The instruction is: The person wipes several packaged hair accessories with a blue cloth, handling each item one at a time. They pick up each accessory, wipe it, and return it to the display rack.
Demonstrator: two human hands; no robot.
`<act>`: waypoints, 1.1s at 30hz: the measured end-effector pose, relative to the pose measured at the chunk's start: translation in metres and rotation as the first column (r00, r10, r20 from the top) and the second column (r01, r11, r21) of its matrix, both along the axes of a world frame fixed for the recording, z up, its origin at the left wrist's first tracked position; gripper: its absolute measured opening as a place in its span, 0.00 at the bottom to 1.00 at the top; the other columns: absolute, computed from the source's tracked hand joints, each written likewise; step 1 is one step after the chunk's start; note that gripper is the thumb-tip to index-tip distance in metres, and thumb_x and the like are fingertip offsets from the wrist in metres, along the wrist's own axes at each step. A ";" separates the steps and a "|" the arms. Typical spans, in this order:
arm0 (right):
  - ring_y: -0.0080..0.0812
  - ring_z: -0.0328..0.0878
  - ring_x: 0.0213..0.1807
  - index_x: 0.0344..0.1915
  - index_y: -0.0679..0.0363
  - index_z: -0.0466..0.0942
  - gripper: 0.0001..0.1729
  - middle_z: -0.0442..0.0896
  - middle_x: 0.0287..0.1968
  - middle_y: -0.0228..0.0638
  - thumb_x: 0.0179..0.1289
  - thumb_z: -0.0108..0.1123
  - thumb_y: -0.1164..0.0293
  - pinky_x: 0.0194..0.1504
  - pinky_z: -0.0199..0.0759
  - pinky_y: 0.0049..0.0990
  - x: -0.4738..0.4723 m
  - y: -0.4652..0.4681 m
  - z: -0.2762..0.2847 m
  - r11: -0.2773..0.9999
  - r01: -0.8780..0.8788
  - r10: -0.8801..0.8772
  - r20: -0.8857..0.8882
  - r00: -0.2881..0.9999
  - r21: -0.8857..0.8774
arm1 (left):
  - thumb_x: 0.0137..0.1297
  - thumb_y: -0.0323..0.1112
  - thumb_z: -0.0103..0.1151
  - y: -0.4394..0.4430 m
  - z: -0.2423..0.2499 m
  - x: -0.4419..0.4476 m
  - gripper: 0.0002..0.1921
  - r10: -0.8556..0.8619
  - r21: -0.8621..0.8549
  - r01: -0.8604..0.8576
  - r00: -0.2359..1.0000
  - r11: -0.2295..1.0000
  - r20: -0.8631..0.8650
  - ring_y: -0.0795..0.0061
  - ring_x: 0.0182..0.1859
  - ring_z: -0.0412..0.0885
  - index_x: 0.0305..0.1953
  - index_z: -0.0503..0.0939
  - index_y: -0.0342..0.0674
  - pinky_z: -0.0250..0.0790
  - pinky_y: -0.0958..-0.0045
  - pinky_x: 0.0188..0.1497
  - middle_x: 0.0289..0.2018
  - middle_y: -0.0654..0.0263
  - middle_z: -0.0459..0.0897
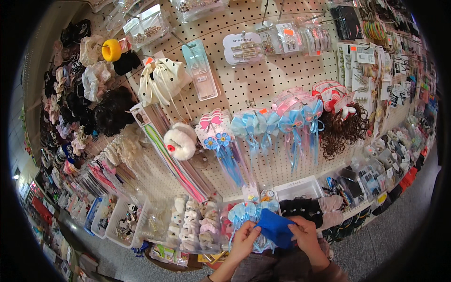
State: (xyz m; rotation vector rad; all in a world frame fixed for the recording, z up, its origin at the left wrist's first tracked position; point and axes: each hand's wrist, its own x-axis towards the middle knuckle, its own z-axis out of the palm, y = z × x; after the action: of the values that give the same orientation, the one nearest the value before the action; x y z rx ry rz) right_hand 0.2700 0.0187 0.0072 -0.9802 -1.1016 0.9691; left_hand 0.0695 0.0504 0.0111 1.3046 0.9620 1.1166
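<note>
A piece of bright blue cloth (pixel 276 228) is stretched between my two hands at the lower middle of the view. My left hand (pixel 244 237) pinches its left edge between thumb and fingers. On the opposite edge, my right hand (pixel 303 231) grips the cloth the same way. Behind and below it lie light blue ribbon bows (pixel 243 213), partly covered by the cloth. Just beyond my right hand rest black and pale pink fabric hair accessories (pixel 301 208) on the shelf.
A pegboard (pixel 243 83) with hanging hair accessories rises ahead. Light blue bows (pixel 255 125) and a brown curly hairpiece (pixel 340 130) hang from hooks. Fluffy hair ties (pixel 190 225) fill a clear tray. White baskets (pixel 121 218) stand at left, and a white box (pixel 299 190) behind my right hand.
</note>
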 end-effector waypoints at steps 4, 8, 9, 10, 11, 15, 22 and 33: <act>0.16 0.73 0.32 0.39 0.69 0.79 0.09 0.80 0.30 0.27 0.67 0.58 0.73 0.34 0.68 0.19 0.012 -0.012 0.006 0.977 -0.147 0.143 -0.039 0.989 -0.155 | 0.69 0.32 0.59 -0.013 0.019 0.001 0.07 0.092 0.138 -0.078 0.990 0.987 -0.104 0.85 0.28 0.65 0.34 0.72 0.40 0.58 0.82 0.32 0.25 0.73 0.69; 0.28 0.83 0.41 0.49 0.69 0.78 0.13 0.85 0.42 0.38 0.67 0.59 0.74 0.45 0.77 0.24 0.035 -0.022 -0.018 0.911 -0.411 0.330 -0.666 0.669 0.039 | 0.61 0.30 0.66 -0.024 0.039 0.007 0.09 0.292 0.680 0.048 0.879 0.732 -0.376 0.68 0.28 0.73 0.33 0.73 0.40 0.62 0.73 0.32 0.25 0.62 0.74; 0.31 0.82 0.45 0.51 0.68 0.77 0.16 0.84 0.45 0.39 0.66 0.60 0.72 0.48 0.76 0.28 0.033 -0.021 -0.032 0.909 -0.412 0.372 -0.564 0.737 0.061 | 0.59 0.30 0.67 -0.027 0.044 0.008 0.10 0.310 0.735 0.100 0.862 0.670 -0.400 0.64 0.29 0.74 0.32 0.73 0.40 0.62 0.71 0.32 0.25 0.61 0.75; 0.34 0.81 0.49 0.53 0.67 0.76 0.18 0.83 0.48 0.41 0.66 0.61 0.70 0.52 0.75 0.32 0.023 -0.020 -0.048 0.915 -0.403 0.365 -0.447 0.817 0.012 | 0.57 0.30 0.68 -0.028 0.049 0.011 0.10 0.330 0.781 0.154 0.844 0.605 -0.422 0.60 0.30 0.74 0.31 0.74 0.40 0.63 0.70 0.32 0.25 0.60 0.75; 0.34 0.80 0.49 0.53 0.67 0.76 0.19 0.83 0.48 0.41 0.66 0.61 0.70 0.52 0.74 0.32 0.015 -0.021 -0.064 0.917 -0.395 0.363 -0.284 0.888 -0.063 | 0.55 0.29 0.70 -0.029 0.053 0.013 0.11 0.351 0.819 0.209 0.827 0.534 -0.440 0.56 0.31 0.75 0.30 0.74 0.40 0.64 0.68 0.32 0.26 0.59 0.76; 0.34 0.79 0.51 0.55 0.65 0.75 0.20 0.81 0.51 0.40 0.66 0.61 0.69 0.54 0.73 0.32 -0.007 -0.050 -0.108 0.807 -0.541 0.568 0.059 0.821 -0.237 | 0.59 0.35 0.67 -0.026 0.056 0.024 0.11 0.367 0.717 0.295 0.701 0.631 -0.611 0.60 0.25 0.77 0.29 0.73 0.41 0.69 0.66 0.31 0.20 0.63 0.76; 0.33 0.77 0.55 0.59 0.63 0.72 0.23 0.79 0.55 0.40 0.66 0.61 0.68 0.57 0.70 0.32 0.008 -0.054 -0.083 0.582 -0.790 0.806 0.261 0.531 -0.191 | 0.62 0.40 0.67 -0.034 0.034 0.018 0.11 0.259 0.468 0.214 0.607 0.858 -0.752 0.58 0.21 0.79 0.33 0.75 0.44 0.68 0.61 0.22 0.18 0.58 0.77; 0.32 0.74 0.58 0.61 0.60 0.70 0.24 0.76 0.59 0.39 0.68 0.59 0.65 0.59 0.67 0.31 0.019 -0.086 -0.098 0.953 -0.227 0.288 0.368 0.884 -0.202 | 0.65 0.37 0.61 -0.076 -0.016 0.008 0.09 -0.234 0.025 0.364 0.647 0.931 -0.725 0.53 0.32 0.83 0.40 0.77 0.40 0.73 0.60 0.34 0.29 0.54 0.82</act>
State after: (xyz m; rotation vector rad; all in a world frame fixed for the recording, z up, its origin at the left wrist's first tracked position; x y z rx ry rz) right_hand 0.2892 -0.0671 -0.0908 -1.2098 -1.5447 1.1126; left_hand 0.0774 -0.0256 -0.0052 2.0353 1.1525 0.4009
